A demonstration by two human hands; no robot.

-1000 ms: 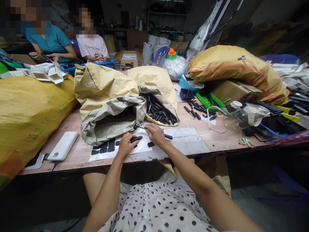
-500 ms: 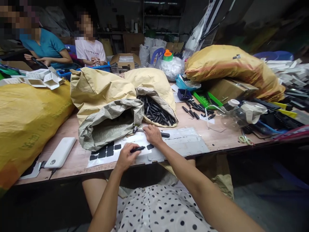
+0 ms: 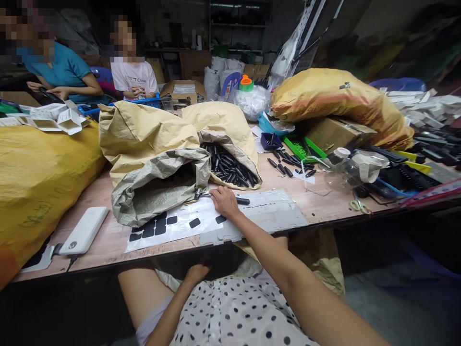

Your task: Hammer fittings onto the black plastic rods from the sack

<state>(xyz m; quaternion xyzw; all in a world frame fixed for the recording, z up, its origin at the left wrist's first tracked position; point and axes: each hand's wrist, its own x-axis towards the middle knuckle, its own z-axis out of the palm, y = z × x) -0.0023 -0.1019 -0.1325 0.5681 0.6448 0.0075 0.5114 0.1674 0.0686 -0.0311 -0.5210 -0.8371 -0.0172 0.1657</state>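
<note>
My right hand (image 3: 224, 202) rests on the table, closed around a small hammer (image 3: 201, 194) whose metal head points left and whose black handle sticks out to the right. Just behind it lies an open sack (image 3: 230, 139) full of black cylindrical pieces (image 3: 230, 166). A white sheet with black stickers (image 3: 169, 223) lies to the left of that hand. My left hand (image 3: 197, 273) is down below the table edge at my lap, in shadow, with its fingers hidden.
A white power bank (image 3: 83, 230) lies at the left, beside a big yellow sack (image 3: 39, 178). At the right are another yellow sack (image 3: 334, 101), a cardboard box (image 3: 334, 134), a green tray (image 3: 302, 146), loose black pieces and scissors (image 3: 358, 206). Two people sit across the table at far left.
My left hand, which held a black piece above the sticker sheet, has dropped below the table edge to my lap. My right hand stays on the hammer.
</note>
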